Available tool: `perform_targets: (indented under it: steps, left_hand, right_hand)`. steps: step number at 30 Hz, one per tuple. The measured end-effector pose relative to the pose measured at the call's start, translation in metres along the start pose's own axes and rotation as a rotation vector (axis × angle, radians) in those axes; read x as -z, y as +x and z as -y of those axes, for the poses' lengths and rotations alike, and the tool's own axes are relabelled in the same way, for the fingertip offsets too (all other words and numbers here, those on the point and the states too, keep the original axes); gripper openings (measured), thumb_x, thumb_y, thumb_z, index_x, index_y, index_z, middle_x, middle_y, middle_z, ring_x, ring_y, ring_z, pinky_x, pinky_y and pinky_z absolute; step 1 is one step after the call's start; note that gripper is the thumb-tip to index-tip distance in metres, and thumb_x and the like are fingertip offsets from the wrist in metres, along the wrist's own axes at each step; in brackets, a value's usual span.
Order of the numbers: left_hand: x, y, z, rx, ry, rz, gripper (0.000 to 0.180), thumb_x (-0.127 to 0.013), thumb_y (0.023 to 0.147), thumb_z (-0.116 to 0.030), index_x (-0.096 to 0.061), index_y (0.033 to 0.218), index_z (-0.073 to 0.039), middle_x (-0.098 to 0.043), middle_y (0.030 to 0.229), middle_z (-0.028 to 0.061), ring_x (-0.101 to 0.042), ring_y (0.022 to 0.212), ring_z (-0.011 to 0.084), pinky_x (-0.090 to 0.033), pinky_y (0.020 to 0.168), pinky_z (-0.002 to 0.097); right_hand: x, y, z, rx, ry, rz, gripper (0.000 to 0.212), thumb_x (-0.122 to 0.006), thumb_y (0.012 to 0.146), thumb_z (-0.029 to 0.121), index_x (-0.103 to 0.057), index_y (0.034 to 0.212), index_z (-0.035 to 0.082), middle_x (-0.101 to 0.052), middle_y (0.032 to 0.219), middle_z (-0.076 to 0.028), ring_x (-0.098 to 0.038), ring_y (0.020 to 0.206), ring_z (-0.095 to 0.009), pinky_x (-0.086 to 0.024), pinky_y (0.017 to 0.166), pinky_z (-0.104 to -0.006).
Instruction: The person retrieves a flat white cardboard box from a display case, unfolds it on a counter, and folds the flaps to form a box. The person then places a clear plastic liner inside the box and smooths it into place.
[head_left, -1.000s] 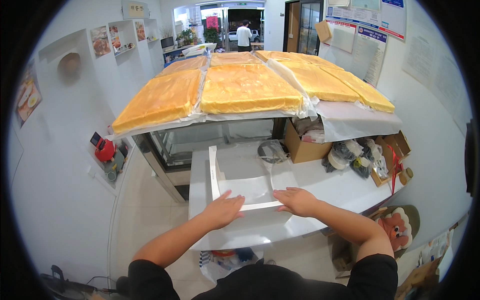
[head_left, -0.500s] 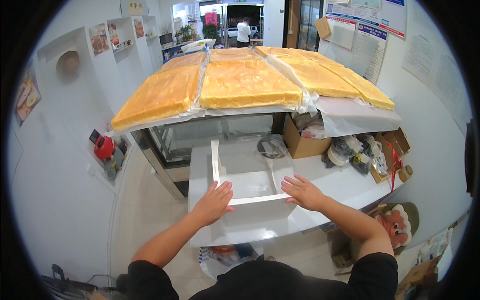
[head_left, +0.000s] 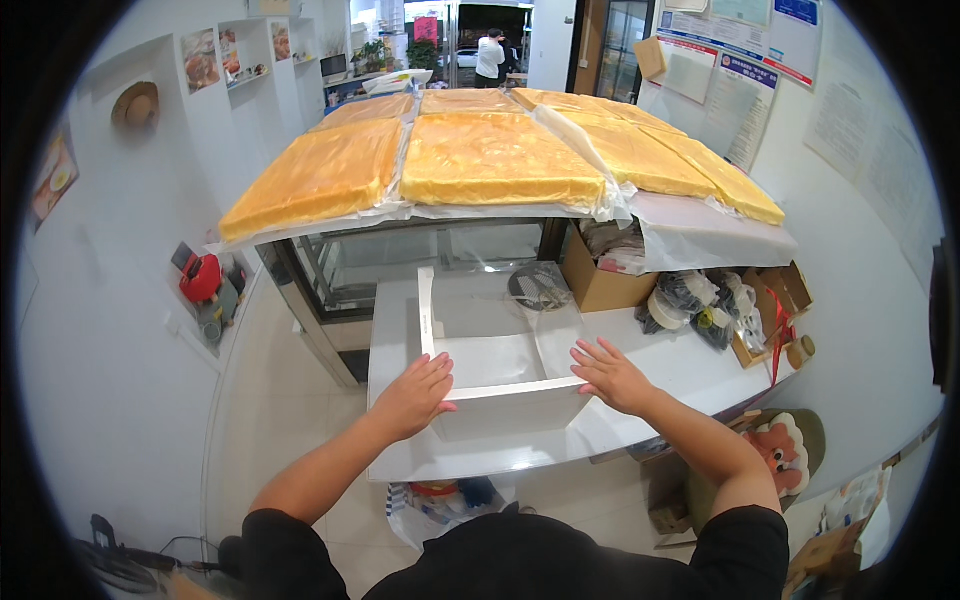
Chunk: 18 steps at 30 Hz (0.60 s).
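Observation:
A white open-topped cardboard box stands on the white table in front of me. Its near wall and left wall stand upright, with white rims along the top. At the near left corner my left hand rests with fingers stretched out along the rim. My right hand is at the near right corner, its fingers straight and a little spread, touching the outside. Neither hand is wrapped round the box. Behind it lies a dark round item in clear plastic.
Large yellow cake slabs on white paper cover the top of a glass case beyond the table. To the right are a brown carton, bagged items and a jar. A cushioned chair stands below.
Both hands keep their places at the box's near corners, with the right fingers slightly shifted. The view has moved a little. In the background, a person's arm has risen.

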<state>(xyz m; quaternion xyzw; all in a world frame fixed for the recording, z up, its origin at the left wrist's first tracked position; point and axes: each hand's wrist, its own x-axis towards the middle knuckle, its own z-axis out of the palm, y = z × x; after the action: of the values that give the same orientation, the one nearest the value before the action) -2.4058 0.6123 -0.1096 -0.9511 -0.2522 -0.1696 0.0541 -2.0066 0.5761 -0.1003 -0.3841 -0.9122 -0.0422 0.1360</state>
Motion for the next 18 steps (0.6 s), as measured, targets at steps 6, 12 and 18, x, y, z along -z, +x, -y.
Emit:
perform_targets:
  steps: [6,12,18]
  left_hand:
    - [0.003,-0.006,-0.019,0.036,0.009,-0.039,0.050,-0.062,0.088,-0.036,-0.055,0.115,0.006,-0.051,0.133,0.0221,-0.043,0.131,0.0335,-0.033,0.111,0.0464]
    - [0.003,-0.008,-0.015,0.075,-0.041,-0.010,0.053,-0.063,0.087,-0.033,-0.053,0.121,0.006,-0.048,0.136,0.0219,-0.040,0.133,0.0342,-0.031,0.113,0.0460]
    - [-0.001,-0.010,-0.022,0.138,-0.145,-0.037,0.074,-0.070,0.082,-0.025,-0.035,0.139,0.005,-0.036,0.147,0.0203,-0.032,0.139,0.0352,-0.026,0.116,0.0467]
  right_hand:
    - [0.005,-0.011,-0.005,-0.076,0.033,-0.074,0.039,-0.064,0.088,0.031,-0.062,0.113,0.001,-0.051,0.138,-0.017,-0.041,0.134,-0.034,-0.031,0.112,-0.0482]
    - [0.003,-0.014,-0.008,-0.069,0.002,-0.078,0.036,-0.066,0.087,0.028,-0.063,0.111,0.001,-0.050,0.138,-0.019,-0.044,0.131,-0.035,-0.032,0.111,-0.0487]
    - [0.018,0.023,0.022,-0.134,0.054,-0.115,0.033,-0.063,0.090,0.021,-0.062,0.115,0.000,-0.054,0.132,-0.019,-0.044,0.130,-0.037,-0.032,0.111,-0.0483]
